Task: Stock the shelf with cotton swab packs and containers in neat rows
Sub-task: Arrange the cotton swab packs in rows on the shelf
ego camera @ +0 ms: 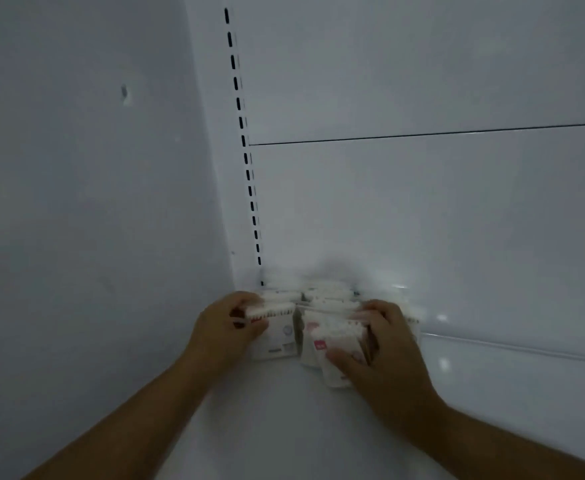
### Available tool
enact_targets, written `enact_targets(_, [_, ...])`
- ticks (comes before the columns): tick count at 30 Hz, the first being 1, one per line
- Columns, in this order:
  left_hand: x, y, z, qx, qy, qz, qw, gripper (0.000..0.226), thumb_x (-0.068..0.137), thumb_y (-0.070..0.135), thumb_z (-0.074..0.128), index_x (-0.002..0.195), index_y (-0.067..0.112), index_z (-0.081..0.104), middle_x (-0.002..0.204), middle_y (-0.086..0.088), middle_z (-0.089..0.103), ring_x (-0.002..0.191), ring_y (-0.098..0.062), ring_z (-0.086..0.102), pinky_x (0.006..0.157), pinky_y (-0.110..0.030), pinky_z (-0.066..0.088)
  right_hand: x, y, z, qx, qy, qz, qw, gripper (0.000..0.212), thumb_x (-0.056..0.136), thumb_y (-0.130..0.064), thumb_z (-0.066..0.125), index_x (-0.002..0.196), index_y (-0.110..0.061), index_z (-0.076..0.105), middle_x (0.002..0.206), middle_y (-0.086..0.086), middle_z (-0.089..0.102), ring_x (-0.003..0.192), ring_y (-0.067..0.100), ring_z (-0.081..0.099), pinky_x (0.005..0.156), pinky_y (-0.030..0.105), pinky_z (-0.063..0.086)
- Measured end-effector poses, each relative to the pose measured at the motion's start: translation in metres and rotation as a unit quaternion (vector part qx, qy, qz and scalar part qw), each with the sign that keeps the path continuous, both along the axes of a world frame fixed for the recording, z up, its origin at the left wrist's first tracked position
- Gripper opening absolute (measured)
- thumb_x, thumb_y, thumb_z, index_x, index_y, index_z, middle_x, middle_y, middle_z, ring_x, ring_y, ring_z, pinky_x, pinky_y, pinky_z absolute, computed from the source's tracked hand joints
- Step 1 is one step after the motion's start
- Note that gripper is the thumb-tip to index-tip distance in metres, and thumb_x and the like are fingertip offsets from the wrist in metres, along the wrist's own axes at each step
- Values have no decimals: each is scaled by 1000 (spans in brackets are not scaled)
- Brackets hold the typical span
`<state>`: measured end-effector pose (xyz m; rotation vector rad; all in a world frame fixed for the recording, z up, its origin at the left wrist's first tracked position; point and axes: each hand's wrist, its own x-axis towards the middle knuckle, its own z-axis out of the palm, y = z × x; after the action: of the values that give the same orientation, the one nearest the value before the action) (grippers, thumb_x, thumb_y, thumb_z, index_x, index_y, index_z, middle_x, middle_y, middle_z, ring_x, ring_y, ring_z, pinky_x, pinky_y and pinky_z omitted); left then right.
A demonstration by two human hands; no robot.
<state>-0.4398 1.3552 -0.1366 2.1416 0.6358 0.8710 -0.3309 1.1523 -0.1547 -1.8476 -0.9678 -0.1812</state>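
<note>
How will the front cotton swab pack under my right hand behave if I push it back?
Probably light: the front pack, a thin pouch, sits pinched in the right hand. It looks tilted in its row, so it may flop or tip unless braced, as the left hand grips the left pack. The glossy shelf would likely let it slide.

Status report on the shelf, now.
Left hand grips left row of swab packs. Right hand grips right row. Both rows in shelf back corner, side wall close left.
</note>
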Motion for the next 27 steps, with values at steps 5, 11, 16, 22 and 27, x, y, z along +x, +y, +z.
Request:
enact_targets(5, [13,25,-13,83,0,-56,995,30,76,11,79,102,22,70,105,5,55,81,-4,54,69,2,36,3,-13,4,24,-6,-82,996,44,59,-35,87,90,-38,56,90,-19,57,81,-3,57,63,7,44])
enact_targets(11, [13,30,-10,175,-15,-85,981,41,73,18,83,111,10,70,109,-2,53,100,-15,53,87,-15,34,17,-34,6,-70,-12,-208,976,58,61,-35,88,102,-28,48,99,-12,51,83,3,54,65,20,44])
enact_targets(16, [12,4,28,285,-80,-65,953,46,83,39,49,103,3,69,107,-17,61,102,-33,54,94,-33,34,23,-46,-2,-151,-18,-233,961,87,55,-63,79,124,-25,41,114,-9,41,107,11,47,83,27,44])
enact_targets(22, [81,-145,78,302,59,-241,921,32,96,34,52,125,22,55,133,3,53,112,-19,50,91,-27,33,41,-176,17,-245,-74,-220,941,83,83,-69,48,147,-24,21,155,1,20,141,18,20,111,34,25])
enact_targets(27, [159,-365,100,371,251,-381,809,65,98,56,32,153,28,13,162,2,3,149,-17,-4,120,-42,5,49,-412,63,-486,-138,-279,817,73,93,-61,37,152,-27,11,161,5,-5,147,21,-7,118,41,5])
